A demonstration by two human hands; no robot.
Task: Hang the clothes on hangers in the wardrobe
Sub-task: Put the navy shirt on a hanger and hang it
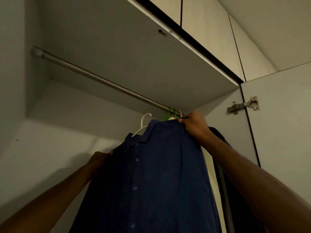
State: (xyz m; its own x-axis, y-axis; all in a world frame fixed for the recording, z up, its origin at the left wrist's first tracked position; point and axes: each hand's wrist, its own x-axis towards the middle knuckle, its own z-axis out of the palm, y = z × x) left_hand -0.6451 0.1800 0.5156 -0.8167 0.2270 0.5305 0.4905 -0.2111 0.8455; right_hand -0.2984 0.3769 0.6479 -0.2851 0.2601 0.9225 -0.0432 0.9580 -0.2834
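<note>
We hold a navy button-front shirt on a white hanger just below the wardrobe rail. Our right hand grips its right shoulder; our left hand grips its left. A green hanger hangs at the rail's right end.

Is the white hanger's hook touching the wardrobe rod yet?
Apart. In the head view, the white hanger's hook sits below the rod with bare back wall showing between them, while both hands hold the navy shirt.
</note>
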